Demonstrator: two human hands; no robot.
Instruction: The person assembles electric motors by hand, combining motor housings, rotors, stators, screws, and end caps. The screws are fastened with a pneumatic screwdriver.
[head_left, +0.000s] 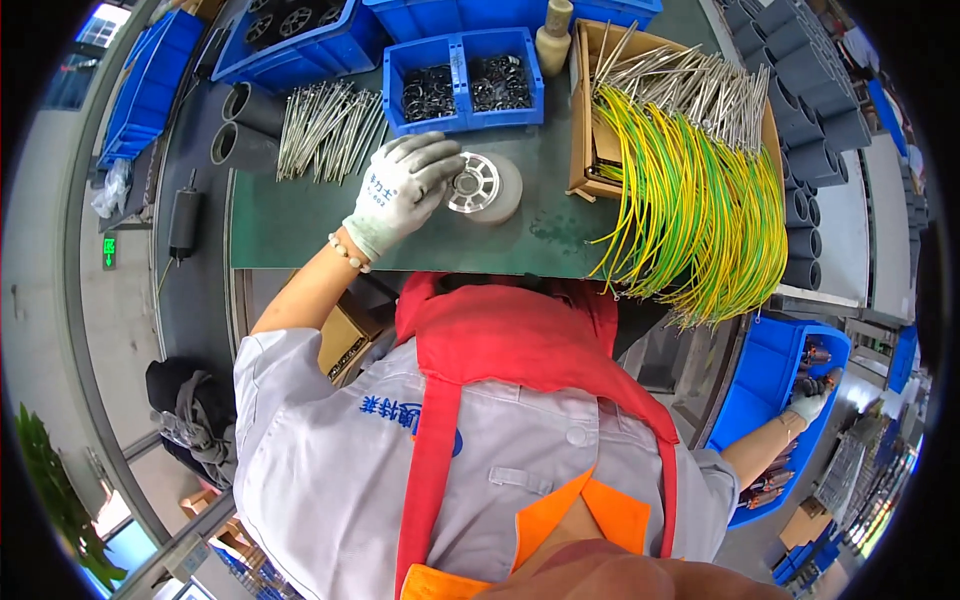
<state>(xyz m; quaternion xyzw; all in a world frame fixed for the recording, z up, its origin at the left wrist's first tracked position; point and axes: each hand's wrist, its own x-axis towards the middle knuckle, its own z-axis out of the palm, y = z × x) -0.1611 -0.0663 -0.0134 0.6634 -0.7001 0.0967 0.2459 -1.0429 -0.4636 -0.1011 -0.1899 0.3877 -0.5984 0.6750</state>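
Note:
My left hand (405, 190), in a white and grey glove, is over the green bench with its fingers stretched out. Its fingertips are at the edge of a clear, spoked disc (474, 184) on top of a whitish round stand (508, 192). Far to the right, my right hand (808, 402), also gloved, reaches into a blue bin (745, 400). Its fingers curl around a dark part at the bin's far wall, too small to make out. Copper-and-dark parts with shafts, like motor armatures (770, 492), lie in the same bin.
A divided blue bin (463, 128) of small black parts stands behind the disc. Metal rods (325, 130) and grey tubes (245, 148) lie to the left. At right, a cardboard box (588, 120) holds rods with yellow-green wires (705, 220) hanging over the bench edge.

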